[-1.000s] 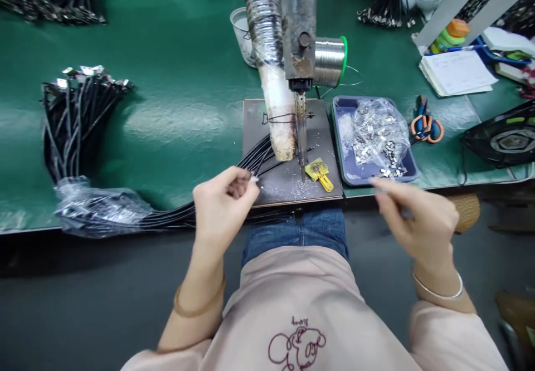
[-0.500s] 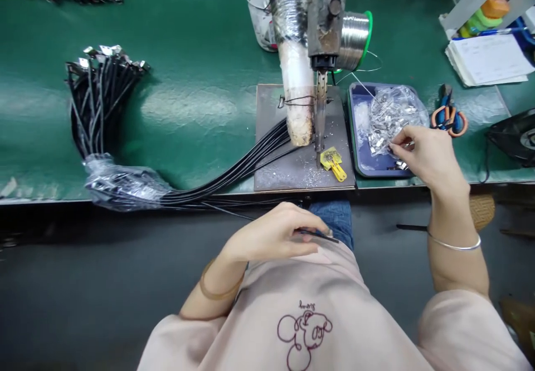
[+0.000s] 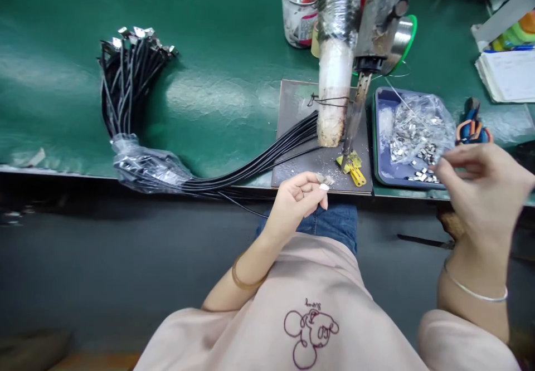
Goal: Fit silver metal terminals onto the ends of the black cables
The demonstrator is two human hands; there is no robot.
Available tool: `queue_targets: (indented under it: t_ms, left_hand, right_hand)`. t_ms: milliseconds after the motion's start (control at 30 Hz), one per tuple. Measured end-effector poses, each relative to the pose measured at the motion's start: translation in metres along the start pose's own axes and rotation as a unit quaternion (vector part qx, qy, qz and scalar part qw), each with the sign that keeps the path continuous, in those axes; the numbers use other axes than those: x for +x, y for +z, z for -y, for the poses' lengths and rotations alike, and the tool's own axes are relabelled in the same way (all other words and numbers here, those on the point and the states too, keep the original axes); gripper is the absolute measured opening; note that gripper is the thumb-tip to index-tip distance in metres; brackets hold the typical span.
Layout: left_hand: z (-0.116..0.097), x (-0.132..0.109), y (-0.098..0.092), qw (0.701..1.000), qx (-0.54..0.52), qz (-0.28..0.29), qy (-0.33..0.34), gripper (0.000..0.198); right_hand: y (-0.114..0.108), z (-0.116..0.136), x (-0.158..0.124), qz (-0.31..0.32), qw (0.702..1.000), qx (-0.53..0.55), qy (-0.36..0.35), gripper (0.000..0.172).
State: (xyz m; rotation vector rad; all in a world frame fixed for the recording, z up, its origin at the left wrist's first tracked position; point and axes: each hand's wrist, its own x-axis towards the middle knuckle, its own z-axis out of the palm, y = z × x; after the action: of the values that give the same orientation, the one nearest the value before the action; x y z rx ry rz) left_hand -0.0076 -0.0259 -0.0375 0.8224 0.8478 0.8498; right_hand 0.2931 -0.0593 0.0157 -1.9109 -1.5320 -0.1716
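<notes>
My left hand (image 3: 301,194) is closed in a pinch at the bench's front edge, palm side partly up. A thin black cable (image 3: 246,209) runs to it and passes out of sight behind it; a small pale bit shows at the fingertips. My right hand (image 3: 480,184), blurred, is pinched closed at the front right of the blue tray (image 3: 382,173); what its fingertips hold is too small to make out. In the tray lie small metal connector shells (image 3: 424,176) and a clear plastic bag (image 3: 422,117) of more shells.
A soldering iron (image 3: 357,115) and a foil-wrapped duct (image 3: 334,76) hang over a grey board (image 3: 292,103) with a yellow clip-like piece (image 3: 356,173). A bundle of black cables (image 3: 234,177) lies leftward. Orange-handled pliers (image 3: 472,128), a solder spool (image 3: 403,42) and a plastic cup (image 3: 297,20) stand around.
My left hand has risen from my lap to the bench edge and turned over. My right hand has drawn back from the bag toward me. The view has shifted somewhat to the left.
</notes>
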Motion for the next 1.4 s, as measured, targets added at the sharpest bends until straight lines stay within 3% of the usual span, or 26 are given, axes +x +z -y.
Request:
queue_targets:
  t_ms: [67,133,233,267,300,400,467,633,700,800,933,1033,1267,1333,1400]
  left_hand:
    - [-0.001,0.001,0.000,1.000,-0.010,-0.005,-0.004,0.021]
    - [-0.003,0.002,0.002,1.000,-0.010,0.003,0.000,0.018]
    - [-0.004,0.003,0.006,1.000,0.009,0.007,0.017,0.013]
    - [-0.004,0.004,0.007,1.000,0.019,0.005,0.024,0.011]
    - [-0.003,0.004,0.009,0.999,0.030,0.002,0.031,0.010]
    - [-0.002,0.004,0.013,0.997,0.062,0.001,0.055,0.009]
    - [-0.001,0.003,0.015,0.994,0.078,0.009,0.071,0.009]
    - [0.000,0.001,0.017,0.985,0.134,0.010,0.104,0.009]
    - [0.001,0.001,0.017,0.979,0.165,0.002,0.118,0.009]
    - [0.002,0.000,0.017,0.971,0.192,-0.012,0.142,0.009]
    - [-0.001,-0.003,0.016,0.960,0.210,-0.005,0.186,0.007]
    - [-0.003,-0.004,0.015,0.942,0.238,0.000,0.238,0.006]
    - [0.000,-0.003,0.011,0.865,0.337,0.009,0.372,0.004]
    - [0.002,-0.005,0.010,0.854,0.355,0.010,0.379,0.005]
    - [0.002,-0.007,0.011,0.865,0.356,0.017,0.352,0.010]
  right_hand:
    - [-0.006,0.020,-0.014,-0.038,0.997,0.059,0.036,0.014]
    - [-0.006,0.040,-0.026,-0.032,0.983,0.160,0.079,0.017]
    - [0.007,0.068,-0.045,0.045,0.940,0.326,0.089,0.017]
    - [0.013,0.075,-0.050,0.087,0.931,0.346,0.077,0.015]
    - [0.021,0.082,-0.055,0.089,0.934,0.342,0.053,0.014]
    - [0.040,0.097,-0.062,0.023,0.961,0.269,-0.056,0.023]
    - [0.048,0.102,-0.063,-0.010,0.964,0.245,-0.103,0.029]
    - [0.053,0.107,-0.064,0.042,0.950,0.265,-0.160,0.027]
    - [0.054,0.105,-0.064,0.028,0.947,0.274,-0.166,0.024]
    - [0.054,0.100,-0.062,-0.010,0.952,0.286,-0.108,0.021]
    - [0.054,0.092,-0.060,0.099,0.935,0.340,-0.024,0.013]
    - [0.055,0.091,-0.061,0.142,0.913,0.382,-0.008,0.013]
    - [0.055,0.094,-0.064,0.140,0.898,0.417,0.017,0.011]
    - [0.056,0.096,-0.067,0.132,0.902,0.411,0.018,0.010]
    - [0.057,0.100,-0.071,0.115,0.911,0.396,0.011,0.010]
